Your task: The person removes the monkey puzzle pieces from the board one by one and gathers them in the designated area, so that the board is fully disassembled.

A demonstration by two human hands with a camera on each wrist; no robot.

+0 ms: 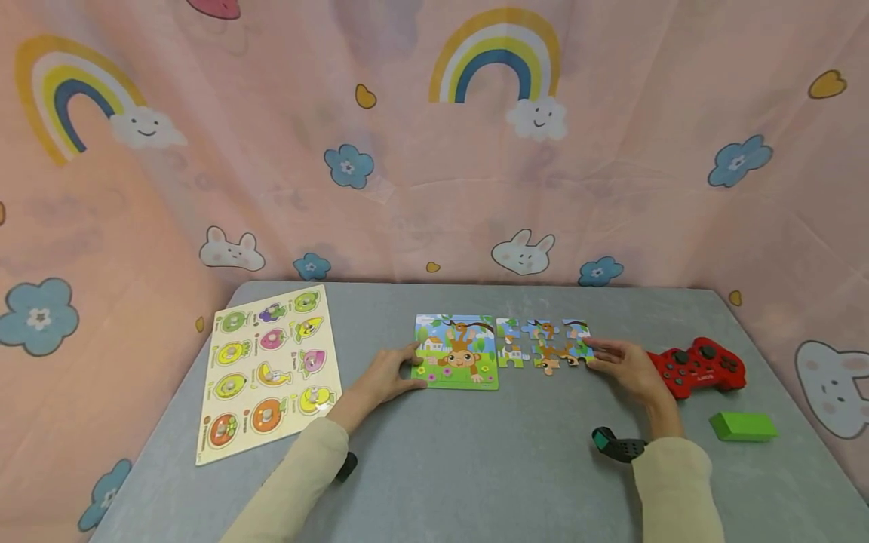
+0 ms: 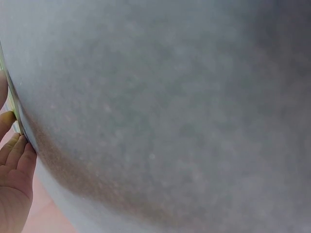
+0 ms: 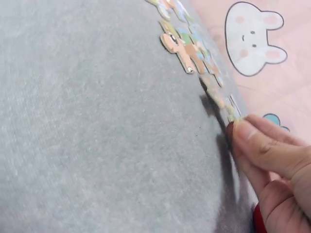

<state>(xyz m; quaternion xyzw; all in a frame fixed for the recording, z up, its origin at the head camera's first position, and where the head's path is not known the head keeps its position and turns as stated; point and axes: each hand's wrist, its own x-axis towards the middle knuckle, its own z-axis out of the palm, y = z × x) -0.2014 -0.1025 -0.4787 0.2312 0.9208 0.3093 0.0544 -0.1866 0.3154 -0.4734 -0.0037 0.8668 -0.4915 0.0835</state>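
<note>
On the counter [image 1: 502, 460], the left hand [image 1: 387, 375] has spread fingers touching the monkey picture [image 1: 456, 356]. The right hand [image 1: 629, 368] pinches a puzzle piece [image 1: 581, 350].

The head camera looks forward and down at the table [image 1: 516, 460] both close-up wrist views share.

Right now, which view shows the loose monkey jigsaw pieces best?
The head view: it shows the loose monkey jigsaw pieces from above, their printed sides visible. The right wrist view shows some at a flat slant; the left wrist view shows none I can make out.
</note>
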